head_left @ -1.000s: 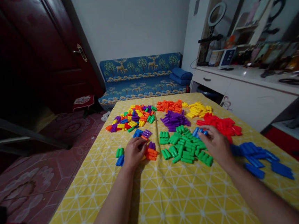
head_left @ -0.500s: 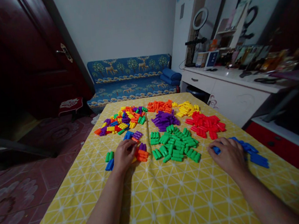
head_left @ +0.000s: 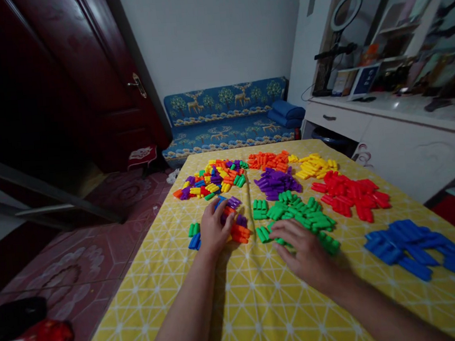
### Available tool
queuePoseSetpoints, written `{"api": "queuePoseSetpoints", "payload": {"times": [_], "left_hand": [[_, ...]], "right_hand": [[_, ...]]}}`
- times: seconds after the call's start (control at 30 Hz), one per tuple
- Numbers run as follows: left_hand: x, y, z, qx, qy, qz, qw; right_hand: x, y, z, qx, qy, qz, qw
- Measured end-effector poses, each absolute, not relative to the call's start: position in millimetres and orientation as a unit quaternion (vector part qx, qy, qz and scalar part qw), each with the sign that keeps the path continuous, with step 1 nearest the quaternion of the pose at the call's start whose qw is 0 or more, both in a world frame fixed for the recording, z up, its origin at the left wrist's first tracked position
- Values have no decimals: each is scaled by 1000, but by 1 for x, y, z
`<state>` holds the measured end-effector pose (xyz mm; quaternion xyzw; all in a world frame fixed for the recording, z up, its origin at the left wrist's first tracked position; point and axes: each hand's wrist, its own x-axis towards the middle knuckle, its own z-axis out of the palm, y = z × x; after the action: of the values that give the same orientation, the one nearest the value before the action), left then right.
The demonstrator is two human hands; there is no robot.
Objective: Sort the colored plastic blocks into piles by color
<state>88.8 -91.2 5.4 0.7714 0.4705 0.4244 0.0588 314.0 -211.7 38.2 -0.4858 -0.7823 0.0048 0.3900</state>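
My left hand (head_left: pixel 215 227) rests over a small group of mixed pieces, its fingers apart and touching an orange piece (head_left: pixel 228 211). Orange pieces (head_left: pixel 240 233) and purple pieces (head_left: pixel 234 202) lie just right of it, green (head_left: pixel 194 229) and blue ones (head_left: pixel 194 242) to its left. My right hand (head_left: pixel 303 249) is over the near edge of the green pile (head_left: pixel 294 207), its fingers bent; whether something is between them is hidden. Farther right lies the blue pile (head_left: pixel 411 242).
Behind are a mixed pile (head_left: pixel 212 180), purple pile (head_left: pixel 277 183), orange pile (head_left: pixel 268 160), yellow pile (head_left: pixel 317 166) and red pile (head_left: pixel 351 194) on the yellow tablecloth (head_left: pixel 280 314). Beyond stand a blue sofa (head_left: pixel 228 130) and a white dresser (head_left: pixel 404 139).
My right hand has left the blue pile and moved left to the green pile. My left hand has spread its fingers over the same group. The view has turned left.
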Motion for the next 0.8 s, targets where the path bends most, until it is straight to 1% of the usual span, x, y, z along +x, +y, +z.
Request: {"api": "queuePoseSetpoints", "payload": {"times": [0.07, 0.17, 0.27, 0.37, 0.43, 0.53, 0.73, 0.8], "left_hand": [[89, -93, 7, 794, 468, 385, 56], [89, -95, 10, 819, 451, 349, 67], [87, -95, 12, 819, 447, 351, 83], [87, -94, 13, 804, 455, 371, 91], [87, -94, 13, 788, 470, 387, 95], [87, -95, 13, 758, 502, 403, 106], [85, -95, 11, 716, 528, 434, 145], [84, -94, 9, 705, 528, 444, 164]], "right_hand": [[282, -200, 31, -497, -785, 51, 365], [249, -179, 22, -543, -776, 81, 309], [233, -161, 22, -578, -770, 94, 254], [227, -154, 23, -598, -761, 93, 235], [225, -154, 21, -610, -747, 90, 248], [224, -157, 17, -616, -724, 101, 293], [227, -156, 9, -593, -666, 181, 414], [226, -157, 8, -589, -644, 208, 441]]}}
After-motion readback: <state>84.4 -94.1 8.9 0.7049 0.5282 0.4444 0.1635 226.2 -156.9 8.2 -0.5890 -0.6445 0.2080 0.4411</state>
